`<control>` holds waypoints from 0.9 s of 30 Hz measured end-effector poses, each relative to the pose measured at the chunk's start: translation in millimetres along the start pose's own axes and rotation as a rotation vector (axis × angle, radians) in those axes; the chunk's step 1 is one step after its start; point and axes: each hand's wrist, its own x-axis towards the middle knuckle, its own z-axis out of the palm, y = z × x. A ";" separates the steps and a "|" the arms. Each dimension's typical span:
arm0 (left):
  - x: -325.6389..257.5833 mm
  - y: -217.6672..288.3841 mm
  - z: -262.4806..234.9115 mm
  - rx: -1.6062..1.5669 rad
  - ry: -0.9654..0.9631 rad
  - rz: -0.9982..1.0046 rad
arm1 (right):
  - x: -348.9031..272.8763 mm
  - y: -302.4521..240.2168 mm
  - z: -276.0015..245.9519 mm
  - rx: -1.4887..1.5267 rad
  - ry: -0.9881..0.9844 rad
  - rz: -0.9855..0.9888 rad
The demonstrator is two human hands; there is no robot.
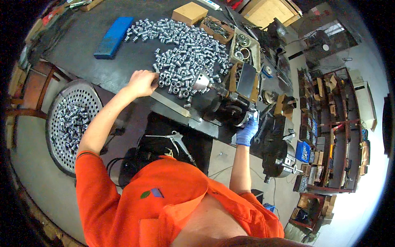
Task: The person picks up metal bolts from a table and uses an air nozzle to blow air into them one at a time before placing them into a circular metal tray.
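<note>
My bare left hand (142, 83) is at the near edge of a pile of small shiny flanged metal bushings (185, 57) on the dark workbench. Its fingers are curled together, and whatever they may hold is hidden. My right hand (248, 131), in a blue-striped glove, closes at the right end of a dark bench machine (234, 109) with round toothed parts. The exact part under its fingers cannot be made out. A conical metal nose (201, 81) of the machine points left into the bushings.
A perforated round metal stool (53, 123) bears more bushings at left. A blue box (114, 38) lies on the bench, a flat metal bar (170, 103) along its edge. An air blow gun (176, 142) lies below. Parts trays (256, 53) and loaded shelves (341, 152) stand right.
</note>
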 end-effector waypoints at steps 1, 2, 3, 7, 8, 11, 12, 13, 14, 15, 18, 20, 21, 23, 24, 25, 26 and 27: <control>0.4 0.9 0.1 -0.009 0.003 0.001 | 4.9 3.6 -11.1 -0.020 0.004 -0.002; -0.2 0.4 0.1 -0.017 0.007 -0.003 | 4.5 0.5 -12.7 -0.036 -0.062 -0.003; -0.8 -2.3 1.5 -0.021 0.040 -0.006 | 4.8 1.3 -11.9 -0.032 -0.044 -0.014; -0.8 0.7 -7.2 -0.828 0.037 -0.305 | 10.5 5.9 -19.4 -0.046 -0.019 -0.026; -1.9 -11.0 -2.6 -1.286 0.043 -0.185 | 7.1 4.2 -10.8 -0.021 -0.037 -0.006; -2.4 42.1 -40.5 -1.336 0.044 -0.004 | 10.4 6.2 -20.3 0.013 -0.078 0.023; 2.7 49.9 -40.5 -1.324 0.019 0.058 | 13.6 7.7 -23.2 0.003 -0.080 0.026; 7.8 56.3 -38.5 -1.312 -0.007 0.121 | 15.6 9.6 -27.1 -0.009 -0.080 0.032; 12.5 63.9 -35.4 -1.412 -0.005 0.094 | 12.8 7.7 -24.9 -0.036 -0.057 0.030; 14.6 71.3 -34.5 -1.461 0.040 0.110 | 11.0 7.7 -21.5 -0.014 -0.020 0.022; 20.3 82.2 -27.5 -1.393 0.089 0.022 | 3.4 4.9 -15.4 0.004 0.027 0.011; 21.4 81.3 -29.7 -1.405 0.042 0.028 | -5.0 1.1 1.5 -0.029 0.158 0.001; 20.9 79.6 -31.1 -1.411 0.017 0.027 | -8.0 -1.6 6.0 -0.047 0.176 -0.004; 22.1 78.7 -34.0 -1.418 -0.018 0.037 | -13.8 -6.4 12.1 -0.083 0.208 -0.015; 22.2 79.6 -35.7 -1.421 -0.022 0.033 | -19.2 -11.9 17.1 -0.071 0.168 0.007; 22.5 80.0 -36.7 -1.424 -0.027 0.029 | -20.3 -10.4 12.8 -0.059 0.157 0.000; 23.8 78.0 -36.3 -1.419 -0.060 0.014 | -21.7 -10.7 8.9 -0.049 0.145 -0.011; 24.6 78.1 -36.6 -1.424 -0.057 0.033 | -23.9 -11.7 5.9 -0.040 0.133 -0.022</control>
